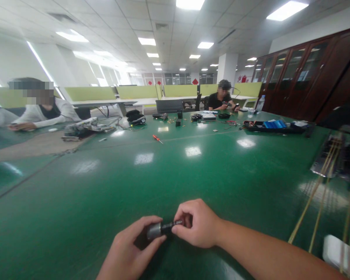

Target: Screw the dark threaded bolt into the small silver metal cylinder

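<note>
Between my two hands, low over the green table (128, 179), lies a small silver-and-black cylindrical part (154, 231). Its wider silver body sits between the thumb and fingers of my left hand (130, 247). A narrower black, ridged length runs out to the right. There, my right hand (200, 225) pinches the slim dark tip between thumb and curled forefinger. The exact kind of part cannot be made out, and my left fingertips partly hide its body.
An orange-handled screwdriver (157, 139) lies ahead. A black tray (272, 127) holds blue pieces; small black parts and a black pouch (135, 117) line the far edge. Yellowish cords (317, 186) and a white object (338, 252) are at right. Two people sit across the table.
</note>
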`<state>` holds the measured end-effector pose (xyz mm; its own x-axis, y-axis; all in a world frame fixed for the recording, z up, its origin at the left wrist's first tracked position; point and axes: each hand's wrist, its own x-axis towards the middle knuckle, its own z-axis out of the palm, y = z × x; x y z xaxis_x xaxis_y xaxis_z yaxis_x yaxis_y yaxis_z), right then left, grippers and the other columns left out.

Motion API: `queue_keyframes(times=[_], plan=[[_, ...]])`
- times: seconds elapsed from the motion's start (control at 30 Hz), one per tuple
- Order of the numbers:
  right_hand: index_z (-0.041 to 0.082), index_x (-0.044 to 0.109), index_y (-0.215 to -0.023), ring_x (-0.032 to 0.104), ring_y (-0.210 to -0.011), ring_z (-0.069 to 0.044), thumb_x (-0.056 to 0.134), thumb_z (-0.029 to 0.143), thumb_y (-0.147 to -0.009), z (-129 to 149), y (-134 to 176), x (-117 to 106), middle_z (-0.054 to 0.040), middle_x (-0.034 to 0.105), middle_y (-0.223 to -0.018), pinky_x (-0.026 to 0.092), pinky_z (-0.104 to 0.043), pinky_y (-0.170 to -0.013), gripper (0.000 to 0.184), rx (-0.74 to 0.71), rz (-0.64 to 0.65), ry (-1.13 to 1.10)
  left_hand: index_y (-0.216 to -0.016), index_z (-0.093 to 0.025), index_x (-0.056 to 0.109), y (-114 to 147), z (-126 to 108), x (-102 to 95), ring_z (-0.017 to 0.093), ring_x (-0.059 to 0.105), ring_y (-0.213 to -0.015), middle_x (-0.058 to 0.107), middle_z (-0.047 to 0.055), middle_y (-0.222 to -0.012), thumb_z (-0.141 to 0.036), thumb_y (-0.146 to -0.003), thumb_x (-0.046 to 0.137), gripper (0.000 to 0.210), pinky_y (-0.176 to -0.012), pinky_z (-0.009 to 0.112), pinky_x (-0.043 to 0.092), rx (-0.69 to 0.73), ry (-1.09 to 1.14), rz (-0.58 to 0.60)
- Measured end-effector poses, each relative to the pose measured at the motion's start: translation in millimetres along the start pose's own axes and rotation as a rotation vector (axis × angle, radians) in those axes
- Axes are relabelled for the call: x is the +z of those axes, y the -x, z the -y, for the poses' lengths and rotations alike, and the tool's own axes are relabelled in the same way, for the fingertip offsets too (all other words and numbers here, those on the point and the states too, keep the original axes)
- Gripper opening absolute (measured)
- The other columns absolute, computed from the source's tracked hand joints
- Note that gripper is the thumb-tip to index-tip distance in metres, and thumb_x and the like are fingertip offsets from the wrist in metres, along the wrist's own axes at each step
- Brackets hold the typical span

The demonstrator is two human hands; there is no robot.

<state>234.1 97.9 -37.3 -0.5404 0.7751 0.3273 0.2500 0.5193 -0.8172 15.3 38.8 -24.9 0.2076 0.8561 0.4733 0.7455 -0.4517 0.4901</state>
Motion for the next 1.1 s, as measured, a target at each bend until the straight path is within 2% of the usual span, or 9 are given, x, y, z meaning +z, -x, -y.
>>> queue_keyframes(times=[0.6,0.93,1.1], plan=[[0.017,0.065,-0.074,0.052,-0.049,-0.009,0.071,0.023,-0.072,-0.9,-0.5,-0.6,0.0037,0.060,-0.059,0.038,-0.020,-0.051,0.008,0.030,0.015,-0.004,-0.101,-0.026,0.070,0.9,1.1,-1.6,0.018,0.072,-0.082,0.075,0.000,-0.093,-0.039,-0.081,0.070,0.024,-0.073,0.020,0.059,-0.013,-0.031,-0.020],[0.017,0.064,-0.074,0.052,-0.048,-0.009,0.070,0.023,-0.072,0.9,0.1,-0.1,0.0031,0.060,-0.058,0.038,-0.020,-0.049,0.009,0.055,0.009,-0.042,-0.101,-0.029,0.069,-0.2,2.5,-1.6,0.016,0.072,-0.082,0.074,-0.003,-0.094,-0.040,-0.081,0.070,0.023,-0.074,0.019,0.058,-0.008,-0.068,-0.054],[0.017,0.064,-0.074,0.052,-0.049,-0.010,0.070,0.022,-0.072,0.7,-0.6,-1.0,0.0031,0.060,-0.058,0.038,-0.020,-0.049,0.008,0.064,0.016,-0.041,-0.103,-0.026,0.068,0.0,2.7,-1.7,0.018,0.072,-0.085,0.074,-0.001,-0.095,-0.040,-0.081,0.071,0.026,-0.076,0.021,0.059,-0.029,-0.055,-0.054]])
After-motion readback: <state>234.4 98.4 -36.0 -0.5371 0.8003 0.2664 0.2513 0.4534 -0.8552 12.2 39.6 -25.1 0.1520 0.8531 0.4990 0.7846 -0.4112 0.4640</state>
